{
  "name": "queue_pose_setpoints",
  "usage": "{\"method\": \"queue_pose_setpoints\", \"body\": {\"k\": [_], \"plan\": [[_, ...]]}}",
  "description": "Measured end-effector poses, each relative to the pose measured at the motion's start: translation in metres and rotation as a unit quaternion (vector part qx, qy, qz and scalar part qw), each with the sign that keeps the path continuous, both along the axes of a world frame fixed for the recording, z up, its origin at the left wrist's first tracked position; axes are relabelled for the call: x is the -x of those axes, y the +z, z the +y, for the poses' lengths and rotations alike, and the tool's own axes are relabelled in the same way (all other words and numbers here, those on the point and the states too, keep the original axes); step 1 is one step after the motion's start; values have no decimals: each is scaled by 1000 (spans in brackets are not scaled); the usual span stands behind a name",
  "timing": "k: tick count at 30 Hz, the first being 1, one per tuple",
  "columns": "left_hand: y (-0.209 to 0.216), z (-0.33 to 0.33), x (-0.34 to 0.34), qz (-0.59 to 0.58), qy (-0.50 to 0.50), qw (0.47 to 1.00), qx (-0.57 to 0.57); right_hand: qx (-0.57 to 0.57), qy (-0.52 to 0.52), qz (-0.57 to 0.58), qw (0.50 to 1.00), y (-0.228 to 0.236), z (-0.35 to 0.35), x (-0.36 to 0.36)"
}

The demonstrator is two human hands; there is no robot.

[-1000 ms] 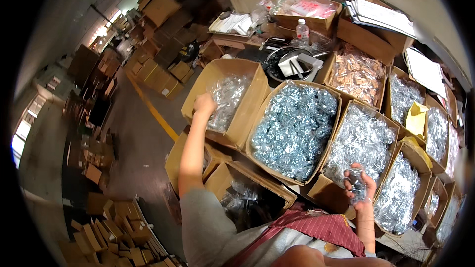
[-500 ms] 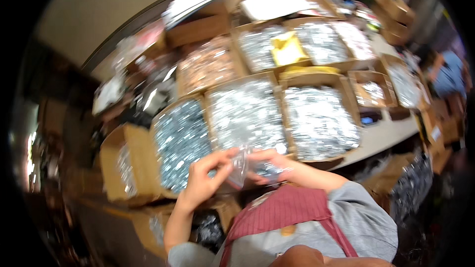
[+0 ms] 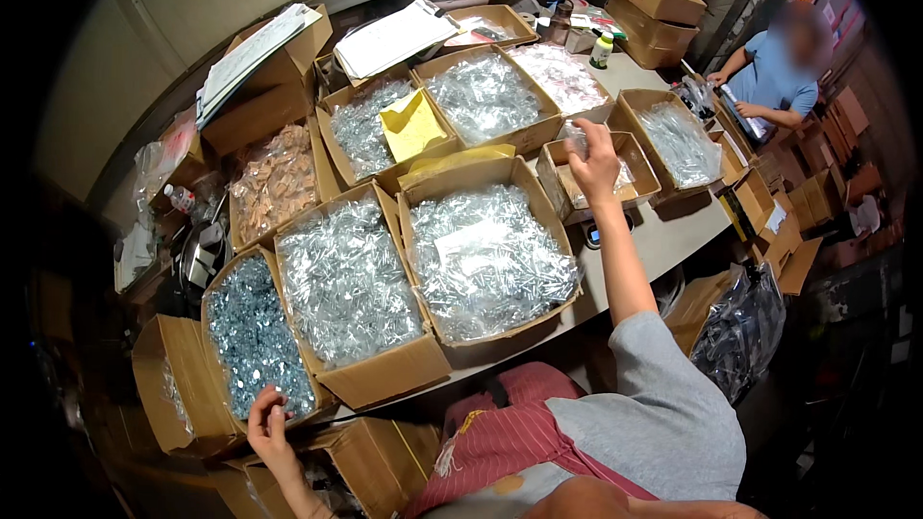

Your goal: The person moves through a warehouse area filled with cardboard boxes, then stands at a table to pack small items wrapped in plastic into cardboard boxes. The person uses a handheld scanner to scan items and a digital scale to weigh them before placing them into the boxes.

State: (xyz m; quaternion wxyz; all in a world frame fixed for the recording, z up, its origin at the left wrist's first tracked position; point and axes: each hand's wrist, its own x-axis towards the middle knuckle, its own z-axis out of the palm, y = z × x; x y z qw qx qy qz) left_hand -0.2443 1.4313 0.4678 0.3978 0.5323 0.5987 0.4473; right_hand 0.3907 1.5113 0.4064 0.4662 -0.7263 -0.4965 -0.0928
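My right hand [image 3: 598,168] is stretched forward above a small cardboard box [image 3: 646,194], its fingers closed round a small clear plastic bag [image 3: 577,138]. A few bags lie inside that box. My left hand [image 3: 269,423] is at the near edge of a carton of loose bluish metal parts [image 3: 252,327]. Its fingers are curled, and small shiny bits show by the fingertips; what they hold is too small to name. Between my hands stand two cartons heaped with bagged metal pieces [image 3: 346,279] and bagged silvery screws [image 3: 490,274].
A device with a lit display [image 3: 594,234] sits under the small box. Farther back are cartons of brown pieces [image 3: 276,183], bags [image 3: 484,96], a yellow sheet [image 3: 413,125], a clipboard [image 3: 396,37] and a bottle [image 3: 602,50]. A person in blue [image 3: 774,72] is at the far right.
My hands were together in front of me with a small clear bag. They have parted: the right reached forward and right with the bag, the left moved to the bluish parts. The view has shifted.
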Motion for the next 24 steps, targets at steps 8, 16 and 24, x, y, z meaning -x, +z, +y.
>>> {"method": "queue_pose_setpoints", "body": {"k": [8, 16, 24], "plan": [[-43, -72, 213, -50, 222, 974, -4, 66, 45, -34, 996, -68, -41, 78], [-192, -91, 477, -81, 434, 896, 46, 249, 4, -287, 925, -91, -95, 194], [-289, -78, 555, 275, 288, 837, 375, 289, -37, -236, 927, -104, -78, 172]]}}
